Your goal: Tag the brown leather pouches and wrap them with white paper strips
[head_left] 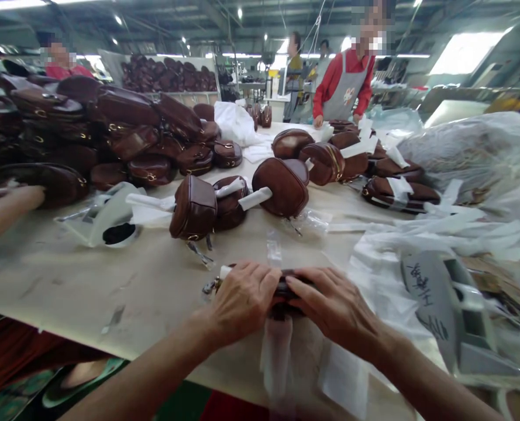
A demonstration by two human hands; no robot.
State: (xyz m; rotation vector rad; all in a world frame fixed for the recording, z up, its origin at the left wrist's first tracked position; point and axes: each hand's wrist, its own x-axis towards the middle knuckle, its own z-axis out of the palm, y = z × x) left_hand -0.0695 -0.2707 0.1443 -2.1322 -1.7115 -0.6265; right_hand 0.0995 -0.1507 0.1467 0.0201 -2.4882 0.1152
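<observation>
"Brown bag (281, 287), low in the middle of the view: where exactly does it lie?"

"At the worktop (154, 298), just in front of the person, between the left hand (246, 298) and the right hand (330, 298)."

"Which way does it run?"

"Side to side, as far as I can judge. Fingers cover most of it and the spot is dark, so calling it a bag, like the round bag (279, 187) beyond, is a fair guess rather than a certainty. Its long axis seems to go from one hand to the other, across the person's front."

"How are the two hands set?"

"Both are clamped on it, backs up, fingers bent over the top. The left hand has the end by the metal fittings (210, 285); the right hand has the other end. Only a narrow gap separates them, and dark brown shows there."

"So neither hand is nearer?"

"Neither; both are touching it. What counts most, I'd say, is that the bag lies crosswise with a hand at each end. A white strip (277, 351) reaches from below the gap toward the person, and the round bag is straight ahead, apart from the fingers."
</observation>
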